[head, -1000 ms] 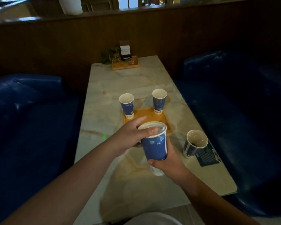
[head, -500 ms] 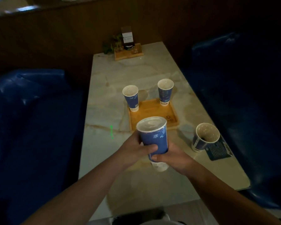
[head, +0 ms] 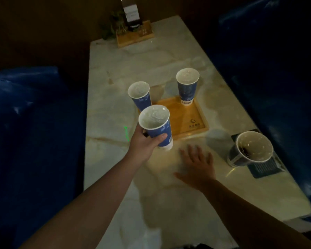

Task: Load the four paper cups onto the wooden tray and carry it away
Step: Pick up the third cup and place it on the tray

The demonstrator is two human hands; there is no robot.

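Our left hand [head: 145, 143] grips a cup [head: 156, 128] above the tray's [head: 188, 121] near-left corner; two cups [head: 187, 87] stand at its far corners; the fourth cup [head: 250, 151] sits right on a card [head: 266, 168]; our right hand [head: 197, 165] hovers spread over the table [head: 115, 72]

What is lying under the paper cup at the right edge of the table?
The cup stands partly on a dark printed card, near the table edge. The card's part beneath the cup is covered.
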